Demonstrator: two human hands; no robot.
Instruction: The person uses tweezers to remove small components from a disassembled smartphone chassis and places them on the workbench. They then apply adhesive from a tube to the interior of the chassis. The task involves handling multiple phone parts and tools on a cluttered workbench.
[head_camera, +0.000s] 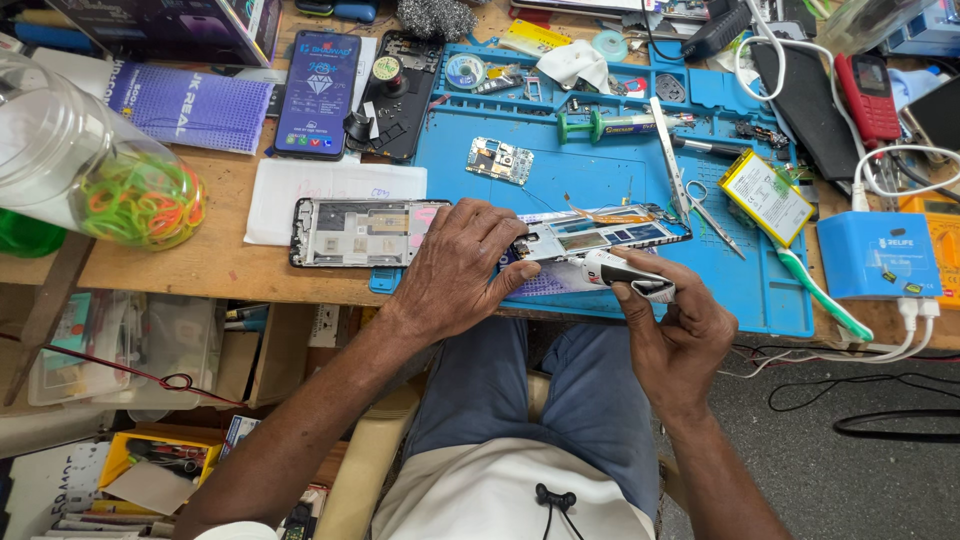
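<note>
Bench (200, 265): opened phone (600, 232) being pressed flat, lying left-right.
Left hand (458, 268): fingers being spread on it.
Right hand (672, 325): white tool (628, 274) being gripped, just beside the phone.

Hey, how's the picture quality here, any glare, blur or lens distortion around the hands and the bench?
Head view: even daylight, soft shadows only under the left hand and right hand; both sharp, as is the opened phone frame on the blue silicone work mat. Wide-lens bending curves the wooden bench edge. Glare whitens the clear plastic jar of coloured rubber bands at the left edge.
</note>
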